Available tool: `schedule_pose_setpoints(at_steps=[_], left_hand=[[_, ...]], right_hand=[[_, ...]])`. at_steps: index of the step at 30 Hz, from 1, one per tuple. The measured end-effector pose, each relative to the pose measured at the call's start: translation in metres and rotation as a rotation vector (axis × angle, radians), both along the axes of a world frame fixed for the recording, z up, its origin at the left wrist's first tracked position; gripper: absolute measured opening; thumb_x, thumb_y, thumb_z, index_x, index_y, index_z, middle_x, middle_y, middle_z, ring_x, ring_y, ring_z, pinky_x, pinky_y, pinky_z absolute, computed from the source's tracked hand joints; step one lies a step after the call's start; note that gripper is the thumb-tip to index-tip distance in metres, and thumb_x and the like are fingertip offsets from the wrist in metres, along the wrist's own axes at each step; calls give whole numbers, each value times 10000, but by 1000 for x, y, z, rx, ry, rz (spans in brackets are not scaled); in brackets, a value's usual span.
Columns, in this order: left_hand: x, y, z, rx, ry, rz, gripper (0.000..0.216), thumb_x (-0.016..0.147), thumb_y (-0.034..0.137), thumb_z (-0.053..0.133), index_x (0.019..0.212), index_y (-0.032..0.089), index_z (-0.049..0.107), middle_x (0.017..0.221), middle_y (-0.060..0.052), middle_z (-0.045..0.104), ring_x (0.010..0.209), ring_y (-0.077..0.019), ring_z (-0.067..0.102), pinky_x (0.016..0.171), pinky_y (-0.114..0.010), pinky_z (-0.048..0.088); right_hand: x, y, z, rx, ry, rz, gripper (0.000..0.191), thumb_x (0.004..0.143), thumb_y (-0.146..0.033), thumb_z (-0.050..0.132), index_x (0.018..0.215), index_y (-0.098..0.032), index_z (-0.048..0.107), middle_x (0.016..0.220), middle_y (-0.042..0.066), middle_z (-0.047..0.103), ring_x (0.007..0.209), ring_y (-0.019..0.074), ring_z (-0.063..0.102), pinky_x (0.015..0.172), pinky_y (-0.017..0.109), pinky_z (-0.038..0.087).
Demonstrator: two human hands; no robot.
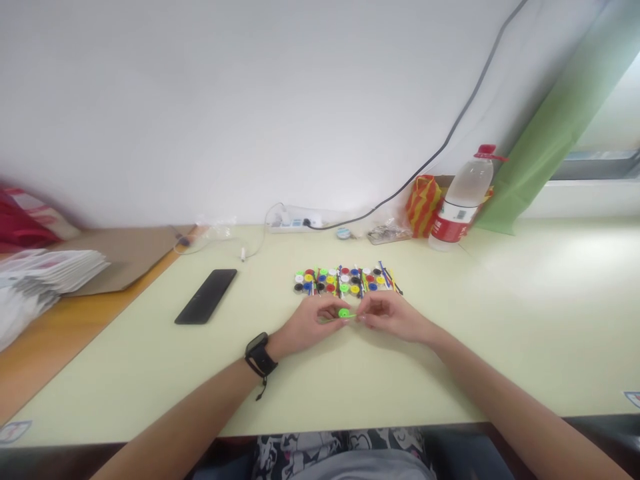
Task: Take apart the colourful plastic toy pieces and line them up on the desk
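Note:
My left hand is closed, pinching a small bright green round disc between thumb and fingertips. From the disc a thin green strand or stick runs to the right, its end pinched in the fingertips of my right hand. Both hands are just above the table, close together. Right behind them lie rows of small round discs in white, red, yellow, blue, black and green. Thin coloured sticks lie between the groups and at their right end.
A black phone lies to the left on the pale table. Along the wall are a power strip, a clear packet, a striped bag and a large bottle. Stacked papers sit at far left.

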State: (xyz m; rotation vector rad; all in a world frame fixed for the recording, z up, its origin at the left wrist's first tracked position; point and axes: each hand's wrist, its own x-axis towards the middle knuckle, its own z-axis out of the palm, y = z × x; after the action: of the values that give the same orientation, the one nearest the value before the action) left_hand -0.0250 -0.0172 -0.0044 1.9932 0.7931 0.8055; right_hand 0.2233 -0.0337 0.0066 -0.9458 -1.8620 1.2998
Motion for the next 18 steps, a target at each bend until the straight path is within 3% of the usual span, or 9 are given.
schedule_pose_setpoints(at_steps=[4,10,18], left_hand=[[-2,2,-2,28,4,19,274,895,335,746,1121,179,747,999,-62,732,871,-164,701,833,-289,587],[-2,1,-3,-32,-3,0,339,852,345,792,1138,171,742,1048,-79,750,883,-179,732,854,-310,613],[-2,-2,2,14,19,-3,259,876,316,765,1090,170,757,1028,-79,771,876,-175,734,840,-289,611]], right_hand=[[1,0,3,11,-18,14,32,848,-170,696,836,-186,672,854,46,725,788,179,679,744,310,534],[2,-1,5,-75,37,0,73,826,-192,732,791,-184,668,777,18,677,709,155,636,667,282,504],[1,0,1,-73,29,9,57,806,-127,687,798,-178,664,814,30,705,745,166,663,701,293,517]])
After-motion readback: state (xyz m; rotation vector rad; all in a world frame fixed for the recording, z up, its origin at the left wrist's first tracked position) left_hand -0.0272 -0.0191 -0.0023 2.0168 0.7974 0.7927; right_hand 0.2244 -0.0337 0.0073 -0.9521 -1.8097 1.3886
